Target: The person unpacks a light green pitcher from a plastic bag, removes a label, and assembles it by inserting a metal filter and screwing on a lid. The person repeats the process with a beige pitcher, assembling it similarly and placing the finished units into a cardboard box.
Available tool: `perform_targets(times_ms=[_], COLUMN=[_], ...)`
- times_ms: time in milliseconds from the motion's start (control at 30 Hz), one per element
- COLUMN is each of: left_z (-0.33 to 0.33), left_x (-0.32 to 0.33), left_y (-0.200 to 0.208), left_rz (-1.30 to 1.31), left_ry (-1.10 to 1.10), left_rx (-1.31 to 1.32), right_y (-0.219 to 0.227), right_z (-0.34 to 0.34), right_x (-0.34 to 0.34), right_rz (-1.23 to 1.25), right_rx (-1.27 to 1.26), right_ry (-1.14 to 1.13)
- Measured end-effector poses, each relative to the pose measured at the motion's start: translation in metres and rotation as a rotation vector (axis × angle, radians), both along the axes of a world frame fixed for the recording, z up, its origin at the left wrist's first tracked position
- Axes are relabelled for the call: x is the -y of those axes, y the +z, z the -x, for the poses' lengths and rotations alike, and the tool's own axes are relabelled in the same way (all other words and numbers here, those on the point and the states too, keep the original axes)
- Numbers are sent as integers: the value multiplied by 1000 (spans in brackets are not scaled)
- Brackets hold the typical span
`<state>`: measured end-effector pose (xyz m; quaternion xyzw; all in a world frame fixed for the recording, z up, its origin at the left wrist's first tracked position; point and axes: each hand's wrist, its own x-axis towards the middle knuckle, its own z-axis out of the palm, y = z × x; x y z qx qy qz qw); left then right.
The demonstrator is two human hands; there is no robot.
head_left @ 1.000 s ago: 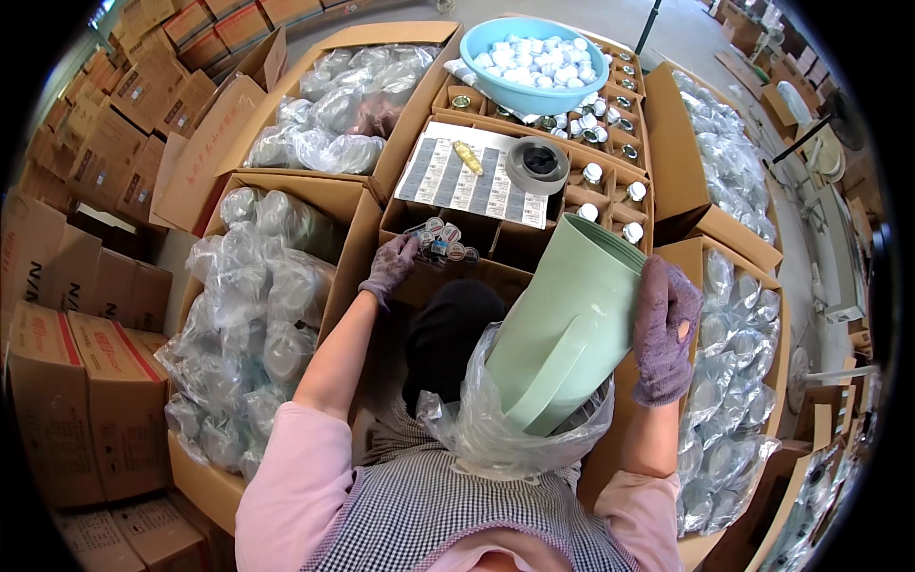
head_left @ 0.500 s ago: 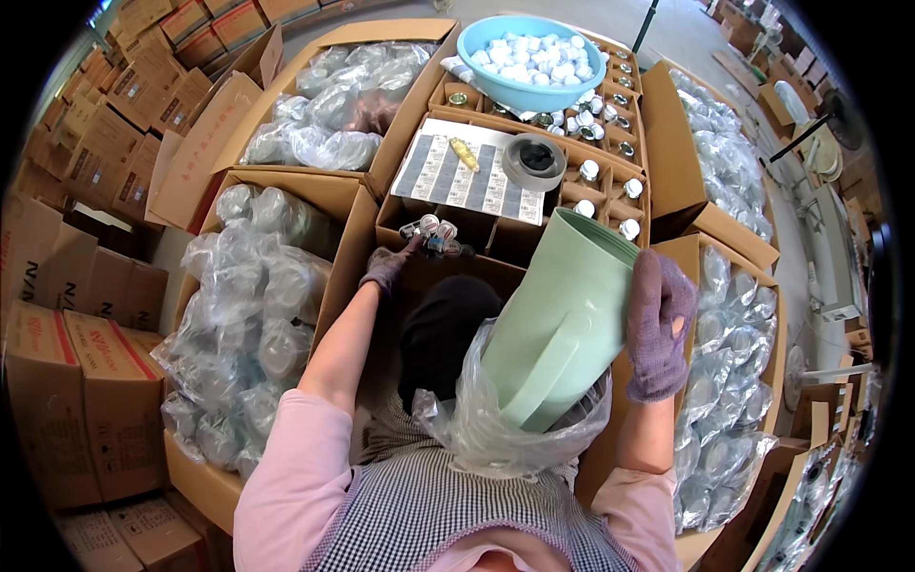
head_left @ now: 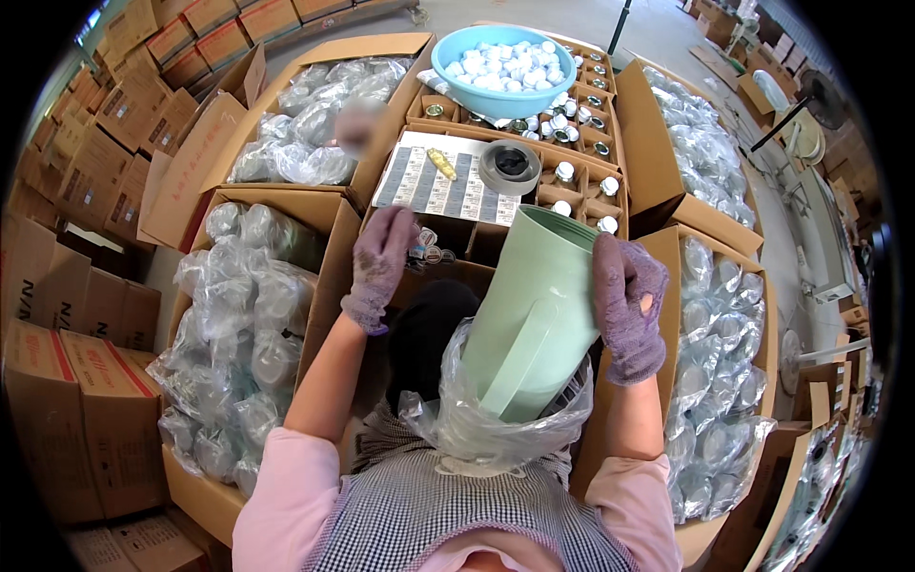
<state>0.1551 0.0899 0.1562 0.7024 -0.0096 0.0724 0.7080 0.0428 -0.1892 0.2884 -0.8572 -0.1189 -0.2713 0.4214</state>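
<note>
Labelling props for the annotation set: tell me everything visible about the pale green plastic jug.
The pale green plastic jug is tall, smooth and matt, with a flat moulded handle down its near side. It tilts away from the person, open mouth toward the divided cardboard box. Its base sits in a crumpled clear plastic bag. The gloved right hand grips its upper rim and side. Its contents are not visible.

The grey floor holds many open brown cardboard boxes. One box on the left is full of clear plastic bags. Another box on the right holds more bags. The middle box has little jars in rows. Closed cartons stand stacked at the left.
</note>
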Motion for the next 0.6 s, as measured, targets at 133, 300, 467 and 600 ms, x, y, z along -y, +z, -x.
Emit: perform_targets(times_ms=[133,300,467,600], left_z=[-54,-121,-147,-146], left_x=[12,-27,-62,-68], left_y=[7,-83,-116,-98], left_rz=[-441,-1004,-935,-989], left_ry=[-16,23,331,112], left_rx=[172,-30,-119,-487], right_y=[3,-7,-31,-61], right_z=[-2,-13,-78,-153], right_x=[8,20,53,32], right_rz=[48,-339,-766,-549], right_rx=[-7,-169,-180,-571], right_ry=[123,202,333,168])
